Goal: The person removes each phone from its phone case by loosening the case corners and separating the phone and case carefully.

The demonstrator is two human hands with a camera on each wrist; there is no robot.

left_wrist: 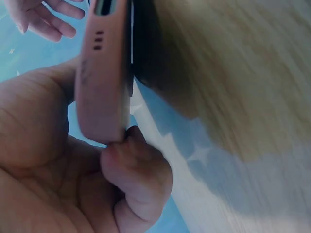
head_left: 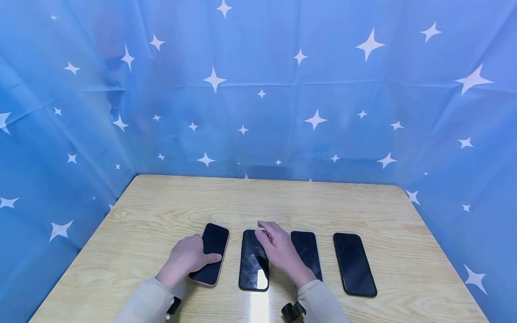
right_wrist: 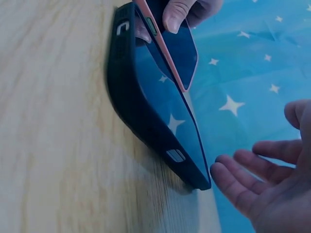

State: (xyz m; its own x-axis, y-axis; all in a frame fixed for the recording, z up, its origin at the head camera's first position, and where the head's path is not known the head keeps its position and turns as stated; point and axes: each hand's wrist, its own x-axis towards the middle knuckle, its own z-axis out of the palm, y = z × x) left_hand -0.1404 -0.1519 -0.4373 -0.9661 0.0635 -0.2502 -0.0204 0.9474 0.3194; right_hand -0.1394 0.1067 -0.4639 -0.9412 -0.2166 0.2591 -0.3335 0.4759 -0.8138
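With thumb over its screen and fingers at the far edge, my left hand [head_left: 186,256] grips a smartphone in a pink case [head_left: 215,242]. In the left wrist view that phone [left_wrist: 103,92] stands on edge against curled fingers, raised off the table at least at this end. My right hand [head_left: 279,250] hovers with loosely spread fingers over the gap between a black-cased smartphone [head_left: 251,264] and a light-edged smartphone [head_left: 306,249], partly covering both. In the right wrist view its fingertips [right_wrist: 221,170] are close to the black-cased phone's end, holding nothing.
Another black-cased smartphone [head_left: 355,264] lies screen up at the right end of the row. All rest on a wood-grain table [head_left: 181,197]. A blue curtain with white stars [head_left: 258,112] hangs behind and beside the table.
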